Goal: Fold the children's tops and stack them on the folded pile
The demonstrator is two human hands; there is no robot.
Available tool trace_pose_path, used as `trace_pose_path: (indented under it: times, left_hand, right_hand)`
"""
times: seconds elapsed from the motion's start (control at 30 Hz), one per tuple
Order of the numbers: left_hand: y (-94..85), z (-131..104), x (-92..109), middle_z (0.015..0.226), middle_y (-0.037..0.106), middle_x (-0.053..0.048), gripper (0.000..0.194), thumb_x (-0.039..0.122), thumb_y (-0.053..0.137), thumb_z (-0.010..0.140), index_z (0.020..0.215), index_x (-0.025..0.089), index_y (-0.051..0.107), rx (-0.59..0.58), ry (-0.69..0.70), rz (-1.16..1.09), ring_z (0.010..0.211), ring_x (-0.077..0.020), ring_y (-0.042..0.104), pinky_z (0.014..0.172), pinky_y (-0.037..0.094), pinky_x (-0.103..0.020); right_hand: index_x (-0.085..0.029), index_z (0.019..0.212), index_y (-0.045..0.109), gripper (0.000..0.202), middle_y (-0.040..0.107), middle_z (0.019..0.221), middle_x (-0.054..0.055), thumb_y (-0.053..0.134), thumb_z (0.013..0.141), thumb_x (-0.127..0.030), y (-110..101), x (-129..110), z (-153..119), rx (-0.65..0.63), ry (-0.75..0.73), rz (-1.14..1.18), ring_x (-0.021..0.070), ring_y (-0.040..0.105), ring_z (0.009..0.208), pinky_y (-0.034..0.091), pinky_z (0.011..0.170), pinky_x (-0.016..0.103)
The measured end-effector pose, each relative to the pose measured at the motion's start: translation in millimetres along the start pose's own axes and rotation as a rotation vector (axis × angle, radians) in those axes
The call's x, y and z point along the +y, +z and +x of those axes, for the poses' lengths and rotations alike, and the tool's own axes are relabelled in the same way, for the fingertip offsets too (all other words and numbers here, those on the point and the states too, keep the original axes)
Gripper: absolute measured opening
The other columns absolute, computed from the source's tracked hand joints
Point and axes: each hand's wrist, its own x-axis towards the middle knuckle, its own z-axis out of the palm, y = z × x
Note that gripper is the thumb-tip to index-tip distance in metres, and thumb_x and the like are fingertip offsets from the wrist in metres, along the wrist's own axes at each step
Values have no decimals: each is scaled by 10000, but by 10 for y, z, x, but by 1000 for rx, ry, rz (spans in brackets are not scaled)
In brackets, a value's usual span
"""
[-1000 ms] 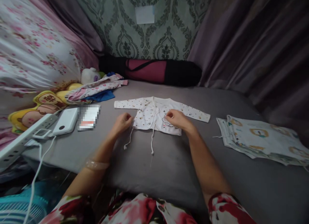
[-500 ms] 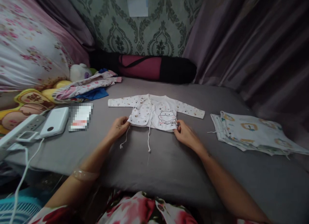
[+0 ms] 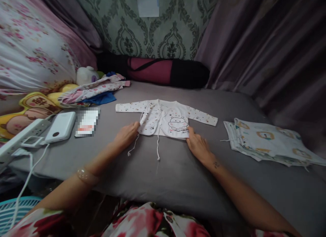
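A small white baby shirt (image 3: 163,119) lies spread on the grey bed sheet (image 3: 163,182), its sleeves stretched out to both sides. It has a tiny print, a cartoon animal on the front panel, and two tie strings hanging toward me. My left hand (image 3: 128,133) is closed at the lower left corner of the shirt, its fingertips partly turned from view. At the lower right corner, my right hand (image 3: 197,143) pinches the hem with thumb and fingers.
To the right lies a stack of folded printed cloths (image 3: 270,141). On the left are a white power bank (image 3: 61,126), a power strip (image 3: 25,141) with cables, a blurred-out card (image 3: 88,123), crumpled clothes (image 3: 99,90) and plush toys. A black-and-maroon bag (image 3: 152,71) lies along the wall.
My left hand has rolled over, its back now turned more upward at the corner. The right hand has also turned slightly, still at its corner. The shirt's front panels have shifted a little.
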Motion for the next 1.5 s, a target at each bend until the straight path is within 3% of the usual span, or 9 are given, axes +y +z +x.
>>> trace_pose_path:
  times: [0.17,0.33,0.47,0.63,0.8,1.0,1.1,1.3,1.5]
  left_hand:
    - [-99,-78,149,1119,593,-173,321,143,367,913,1212,121,482,133,-20,205,1001,-277,575,831,426,-358]
    - [-181,-87,243,1419,418,-179,566,61,498,778,1334,144,431,171,263,256,1297,-331,373,1032,306,-444]
    - [-155,25,427,1168,588,-108,331,183,500,840,1168,190,538,116,359,19,1104,-253,528,917,400,-376]
    - [34,195,680,968,611,-89,215,292,508,879,1037,158,566,89,185,-121,884,-206,591,757,443,-295]
    - [82,248,748,947,642,-115,206,193,440,878,977,145,614,96,54,-34,874,-221,606,733,423,-301]
    - [-17,344,794,790,677,-65,182,211,496,828,843,173,673,191,-27,-238,766,-190,609,671,391,-271]
    - [-44,399,921,730,668,-42,186,206,505,821,831,170,687,252,-42,-382,697,-163,587,647,380,-253]
    - [121,470,1191,701,644,-29,213,165,464,844,827,143,675,210,12,-523,638,-138,538,618,364,-235]
    - [219,443,1201,703,632,-27,156,147,499,768,765,127,653,113,77,-618,672,-153,554,595,357,-229]
  right_hand:
    - [-120,1361,393,436,632,1059,155,379,925,-97,-32,-95,-39,166,-27,-135,256,617,909,411,752,341]
    - [-124,1312,492,477,534,1247,171,445,845,-40,-99,-317,1,249,-323,-120,282,488,1079,388,868,376]
    - [-167,1074,594,227,578,1102,116,462,890,-148,-144,-645,159,175,-387,56,246,511,1038,406,873,332]
    - [-143,1103,563,232,589,1114,136,475,894,-191,-99,-927,394,117,-265,120,241,576,1020,445,805,306]
    - [-147,978,629,191,664,1009,136,470,873,-140,-15,-802,619,78,-191,276,234,634,939,453,786,301]
    - [-173,751,611,82,579,599,-24,535,757,-205,-69,-550,881,-97,66,1292,120,554,524,435,507,212]
    - [-180,753,597,66,539,553,-54,571,707,-219,-164,-515,899,-145,99,1586,91,493,458,402,443,187]
    - [-183,766,602,94,564,583,-51,596,713,-261,-209,-587,846,-97,23,1578,90,498,471,424,446,191]
    - [-176,819,623,138,600,647,-33,578,736,-276,-104,-652,847,-74,-96,1433,103,530,521,433,465,195]
